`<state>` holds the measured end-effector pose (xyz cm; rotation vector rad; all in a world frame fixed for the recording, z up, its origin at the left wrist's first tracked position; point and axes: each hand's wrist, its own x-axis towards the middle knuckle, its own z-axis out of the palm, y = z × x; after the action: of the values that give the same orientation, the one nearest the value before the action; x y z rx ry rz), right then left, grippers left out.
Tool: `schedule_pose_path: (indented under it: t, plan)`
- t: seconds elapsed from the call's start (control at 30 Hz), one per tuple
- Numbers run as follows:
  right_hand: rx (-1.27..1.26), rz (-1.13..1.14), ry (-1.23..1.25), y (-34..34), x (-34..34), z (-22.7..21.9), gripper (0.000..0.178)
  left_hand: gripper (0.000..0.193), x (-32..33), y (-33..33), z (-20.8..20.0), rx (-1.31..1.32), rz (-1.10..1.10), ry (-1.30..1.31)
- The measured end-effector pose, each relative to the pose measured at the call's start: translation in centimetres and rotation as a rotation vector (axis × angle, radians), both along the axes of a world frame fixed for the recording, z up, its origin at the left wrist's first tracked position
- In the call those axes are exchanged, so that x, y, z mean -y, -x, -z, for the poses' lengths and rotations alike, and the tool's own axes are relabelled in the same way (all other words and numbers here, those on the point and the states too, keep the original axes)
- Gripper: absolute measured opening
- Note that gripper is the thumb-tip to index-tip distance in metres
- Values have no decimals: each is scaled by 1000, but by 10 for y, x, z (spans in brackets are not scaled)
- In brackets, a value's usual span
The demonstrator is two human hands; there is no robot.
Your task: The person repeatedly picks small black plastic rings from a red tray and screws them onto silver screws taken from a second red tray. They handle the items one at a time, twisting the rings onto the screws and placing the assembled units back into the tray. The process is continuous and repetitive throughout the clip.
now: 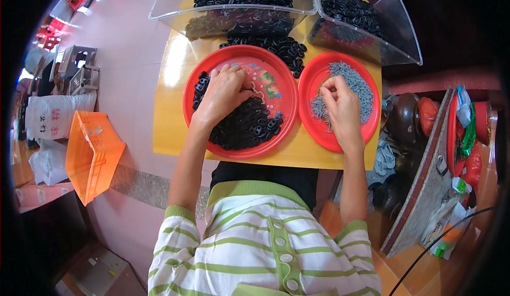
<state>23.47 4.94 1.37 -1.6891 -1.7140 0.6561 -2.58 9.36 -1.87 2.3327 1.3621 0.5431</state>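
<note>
My left hand [222, 95] is over a round red tray [287, 116] with a flowered bottom. Its fingers curl down at the heap of small black oval plastic pieces with holes [241, 123]; whatever sits between the fingertips is hidden. To the right, a smaller red plate [330, 143] carries a pile of small grey screws [357, 86]. Above that pile my right hand [342, 105] has its thumb and fingers pinched together. Anything in the pinch is too small to make out.
Two clear plastic bins [234, 12] [390, 46] of black pieces stand at the far side of the yellow table [172, 110], with loose black pieces [289, 49] before them. An orange crate [90, 155] lies on the floor at left. Shelves with bags and a brown jar [405, 116] are at right.
</note>
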Motion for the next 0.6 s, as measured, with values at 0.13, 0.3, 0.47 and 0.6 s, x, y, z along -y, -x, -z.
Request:
schedule_pose_path:
  t: [0.13, 0.3, 0.47, 0.6]
  plan:
    - [-167, 13, 18, 7, 18, -9, 7, 21, -8, 5, 9, 13, 45, 8]
    - [-335, 0, 8, 15, 33, 0, 11, 20, -6, 4, 3, 24, 43, 31]
    - [-262, -40, -47, 20, 37, -5, 9, 18, -4, 5, 6, 100, 48, 90]
    - [-274, -16, -11, 24, 39, -6, 7, 20, 2, 1, 4, 198, 17, 139]
